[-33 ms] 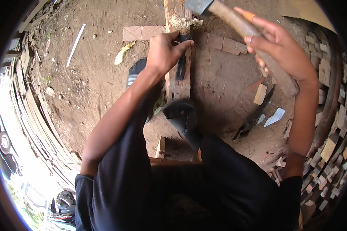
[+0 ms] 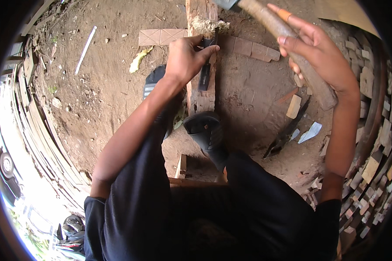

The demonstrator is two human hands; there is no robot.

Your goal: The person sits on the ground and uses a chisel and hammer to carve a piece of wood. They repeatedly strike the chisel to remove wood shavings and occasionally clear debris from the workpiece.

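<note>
My left hand (image 2: 183, 61) is closed on a flat black strip (image 2: 204, 78) lying along a rough wooden beam (image 2: 200, 102). At the strip's far end sits a pale, frayed, fibrous tuft (image 2: 206, 25); whether the two are joined I cannot tell. In my right hand (image 2: 320, 54) is a hammer (image 2: 272, 21), gripped by its thick wooden handle. Its grey metal head is raised near the top edge, partly cut off, right of the tuft. An orange band wraps one finger of the right hand.
My sandalled foot (image 2: 204, 126) rests against the beam's near end. Flat brown strips (image 2: 163, 37) lie across the dirt on both sides. Stacked wood offcuts (image 2: 370, 167) line the right, near a small wood block (image 2: 293, 106). Long boards (image 2: 41, 126) run along the left.
The hammer head has risen slightly toward the top edge, so less of it shows. My left hand and the black strip stay in place.
</note>
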